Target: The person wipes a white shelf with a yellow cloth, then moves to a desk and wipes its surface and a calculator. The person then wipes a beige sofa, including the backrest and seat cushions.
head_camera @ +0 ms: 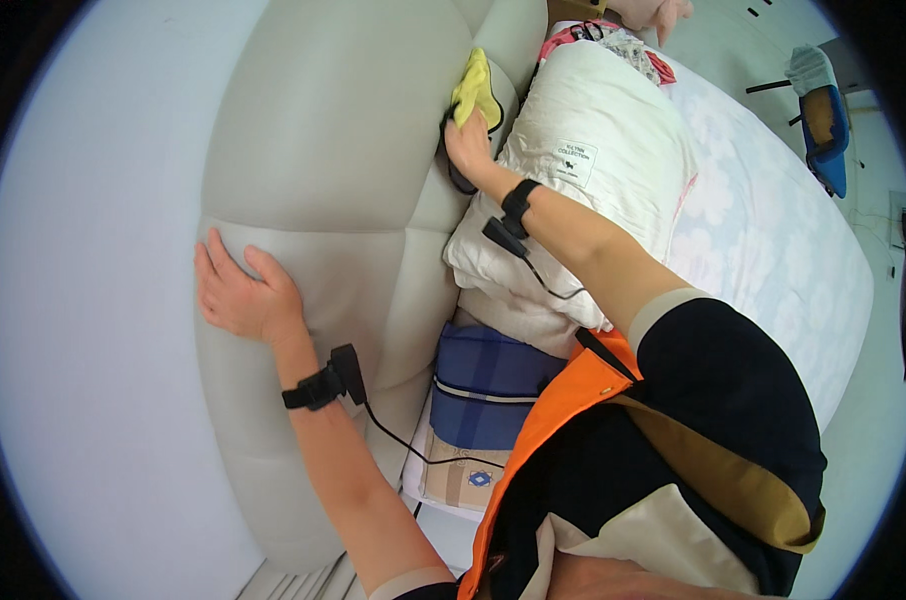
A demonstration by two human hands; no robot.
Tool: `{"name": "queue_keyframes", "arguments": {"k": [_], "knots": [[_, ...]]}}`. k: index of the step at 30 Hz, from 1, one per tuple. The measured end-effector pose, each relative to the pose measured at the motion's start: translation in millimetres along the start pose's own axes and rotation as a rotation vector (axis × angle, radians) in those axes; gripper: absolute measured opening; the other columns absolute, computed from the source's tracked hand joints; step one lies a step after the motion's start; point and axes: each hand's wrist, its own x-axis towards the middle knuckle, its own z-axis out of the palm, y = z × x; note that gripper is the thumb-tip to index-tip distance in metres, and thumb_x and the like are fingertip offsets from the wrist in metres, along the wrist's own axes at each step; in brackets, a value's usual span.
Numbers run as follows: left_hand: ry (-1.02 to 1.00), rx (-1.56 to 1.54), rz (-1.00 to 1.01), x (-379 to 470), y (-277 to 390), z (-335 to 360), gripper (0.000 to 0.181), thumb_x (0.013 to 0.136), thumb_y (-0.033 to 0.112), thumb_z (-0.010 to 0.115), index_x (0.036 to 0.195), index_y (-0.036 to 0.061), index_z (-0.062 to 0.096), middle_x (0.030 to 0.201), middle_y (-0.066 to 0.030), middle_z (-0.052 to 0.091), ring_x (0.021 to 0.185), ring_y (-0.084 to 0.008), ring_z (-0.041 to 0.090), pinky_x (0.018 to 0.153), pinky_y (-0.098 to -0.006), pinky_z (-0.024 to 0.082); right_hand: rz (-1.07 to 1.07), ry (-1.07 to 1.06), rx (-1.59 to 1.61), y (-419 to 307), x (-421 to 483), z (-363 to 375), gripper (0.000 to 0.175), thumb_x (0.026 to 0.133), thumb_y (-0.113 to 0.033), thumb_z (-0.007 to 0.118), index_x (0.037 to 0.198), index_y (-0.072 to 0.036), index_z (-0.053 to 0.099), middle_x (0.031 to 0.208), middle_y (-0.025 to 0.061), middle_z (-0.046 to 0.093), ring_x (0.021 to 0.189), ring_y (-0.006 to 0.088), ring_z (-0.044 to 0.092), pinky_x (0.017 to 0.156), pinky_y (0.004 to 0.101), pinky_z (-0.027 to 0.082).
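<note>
A yellow cloth with dark edging and a dark grey underside (475, 84) is bunched in my right hand (470, 144). That hand presses it to the front face of a padded beige headboard (325, 120), close above the pillows. My left hand (249, 291) lies on the headboard nearer to me, its fingers apart and reaching to the edge by the wall. Nothing is held in it. Both wrists carry black straps with small cabled devices. My right palm and part of the cloth are hidden.
White pillows (610, 112) are piled against the headboard, one bearing a printed label. A blue checked fabric bag (490, 375) stands on a patterned beige box (464, 472). Beyond the pale flowered mattress (768, 247) is a blue chair (828, 135). A wall (100, 300) borders the headboard.
</note>
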Motion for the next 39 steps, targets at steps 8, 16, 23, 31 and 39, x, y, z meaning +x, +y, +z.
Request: {"name": "queue_keyframes", "arguments": {"k": [8, 16, 23, 31, 39], "knots": [[-0.018, -0.023, 0.036, 3.7, 2.3, -4.1, 0.046, 0.097, 0.028, 0.050, 0.139, 0.0111, 0.062, 0.144, -0.0122, 0.059, 0.126, -0.0301, 0.057, 0.106, -0.0477, 0.039, -0.207, 0.181, -0.147, 35.0, 88.1, -7.1, 0.074, 0.093, -0.026, 0.060, 0.157, -0.007, 0.029, 0.163, 0.0158, 0.026, 0.149, 0.0410, 0.025, 0.114, 0.0659, 0.028], [0.058, -0.008, 0.164, 7.2, -3.4, -5.8, 0.045, 0.098, 0.026, 0.046, 0.136, 0.0063, 0.062, 0.140, -0.0164, 0.061, 0.118, -0.0328, 0.061, 0.094, -0.0458, 0.046, 0.525, 0.229, 0.341, 43.3, 126.6, -46.3, 0.077, 0.093, -0.048, 0.061, 0.153, -0.005, 0.039, 0.149, 0.0191, 0.051, 0.141, 0.0375, 0.044, 0.113, 0.0470, 0.040], [0.115, 0.043, 0.103, -6.1, -7.4, -2.4, 0.045, 0.097, 0.029, 0.047, 0.136, 0.0118, 0.062, 0.139, -0.0122, 0.062, 0.118, -0.0314, 0.060, 0.096, -0.0473, 0.044, 1.015, 0.279, 0.725, 92.4, -5.4, 47.4, 0.054, 0.098, -0.042, 0.055, 0.142, -0.011, 0.053, 0.138, 0.0114, 0.059, 0.128, 0.0279, 0.052, 0.104, 0.0383, 0.044], [0.033, 0.065, 0.047, 4.2, -0.1, 0.8, 0.049, 0.093, 0.039, 0.059, 0.139, 0.0210, 0.061, 0.140, -0.0089, 0.060, 0.125, -0.0290, 0.056, 0.105, -0.0507, 0.039, 1.071, -0.055, 0.698, -24.3, -140.0, 68.1, 0.045, 0.101, -0.034, 0.049, 0.138, -0.009, 0.054, 0.140, 0.0105, 0.056, 0.125, 0.0276, 0.053, 0.106, 0.0451, 0.041], [-0.099, 0.101, 0.198, -118.9, -55.9, -78.6, 0.052, 0.093, 0.035, 0.061, 0.143, 0.0211, 0.057, 0.154, -0.0127, 0.047, 0.140, -0.0329, 0.043, 0.113, -0.0594, 0.032, 1.034, -0.534, 0.906, -146.5, -211.3, 2.6, 0.043, 0.108, -0.030, 0.037, 0.140, -0.004, 0.047, 0.145, 0.0139, 0.051, 0.132, 0.0344, 0.050, 0.114, 0.0665, 0.034]]}}
